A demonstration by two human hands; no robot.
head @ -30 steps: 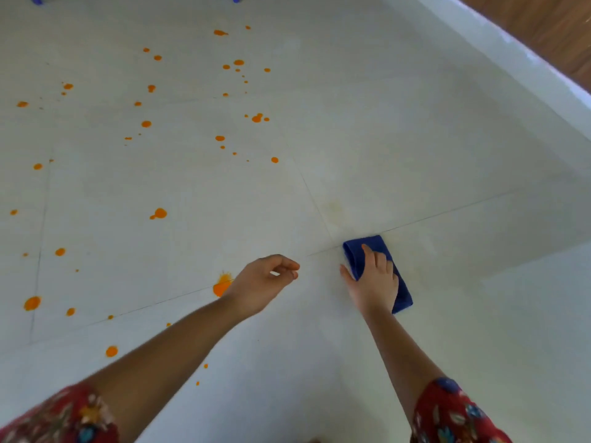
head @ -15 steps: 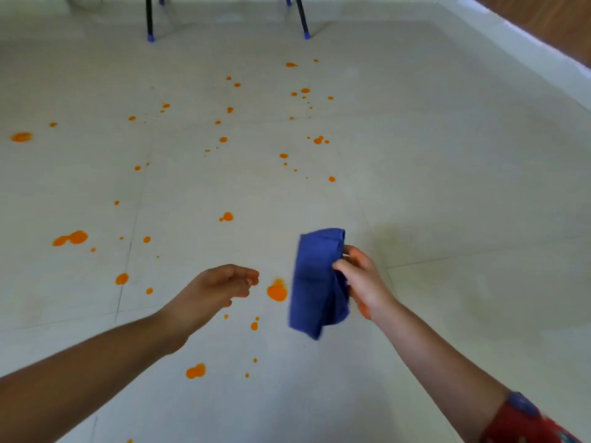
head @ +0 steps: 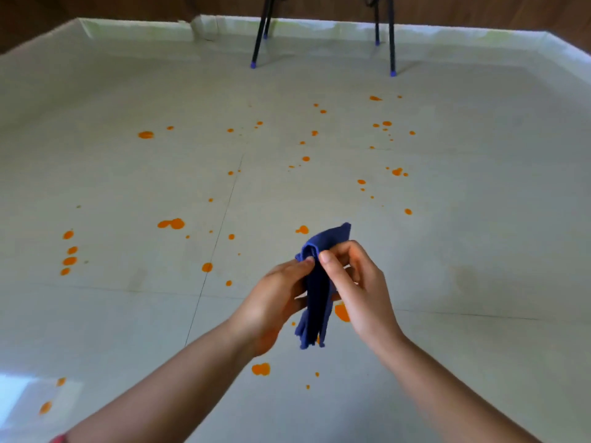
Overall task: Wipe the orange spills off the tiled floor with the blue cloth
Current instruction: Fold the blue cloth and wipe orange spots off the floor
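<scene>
Both hands up in front, off the floor, blue cloth [head: 316,289] between them. Cloth folded into a narrow strip, hanging roughly upright in the air, not touching the tiled floor [head: 479,225]. Left hand [head: 275,302] pinches the cloth's left side near the top, thumb tip on the fold, other fingers curled behind. Right hand [head: 358,292] pinches the right side at about the same height, thumb and forefinger clamped on the fabric, rest of the fingers bent. One cloth corner pokes up above the right hand's knuckles; the lower end dangles loose below both palms.

Orange spills [head: 172,223] scattered over most of the floor, none under the cloth wiped as far as shows. Double blob at mid left, a column of four drops at far left [head: 68,252], one larger blob just right of the cloth's lower part [head: 341,312], partly hidden by the right hand, another blob beneath the left wrist [head: 260,369]. Many small dots across the far half.

Black legs [head: 259,36] with blue tips stand at the far end of the floor, a second pair to the right [head: 392,36]. White border [head: 128,27] runs along the far edge. Bit of red sleeve [head: 59,439] at bottom left corner
</scene>
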